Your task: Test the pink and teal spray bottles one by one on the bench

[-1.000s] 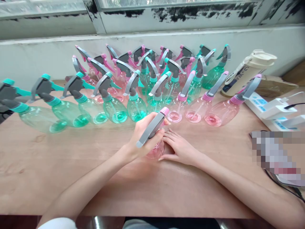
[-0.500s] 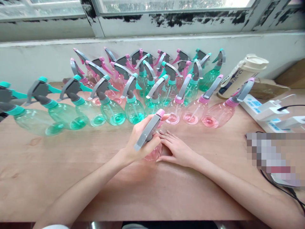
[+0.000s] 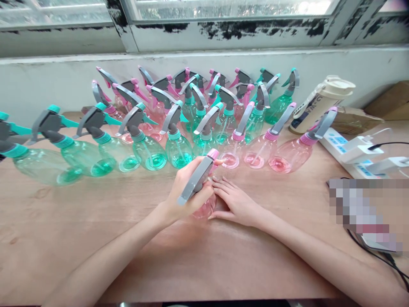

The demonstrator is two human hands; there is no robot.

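Note:
A pink, see-through spray bottle (image 3: 205, 208) stands on the wooden table in front of me, with a grey trigger head (image 3: 196, 179) and a pink nozzle pointing away. My left hand (image 3: 179, 187) is closed around the neck and trigger of this bottle, with the index finger reaching forward by the nozzle. Low down at the right, my right hand (image 3: 239, 204) grips the bottle's body between its thumb and fingers, its side on the tabletop. My hands hide most of the neck and part of the body.
Green spray bottles (image 3: 150, 153) and pink spray bottles (image 3: 294, 155) stand in rows beyond my hands. Against the wall at the right are a cream tumbler (image 3: 322, 102) and cardboard (image 3: 354, 119). A power strip (image 3: 340, 147), cables and a blurred-out item (image 3: 361, 213) lie nearer right.
The whole view has shifted slightly. Both hands keep their places on the pink spray bottle, with no clear movement of the bottle.

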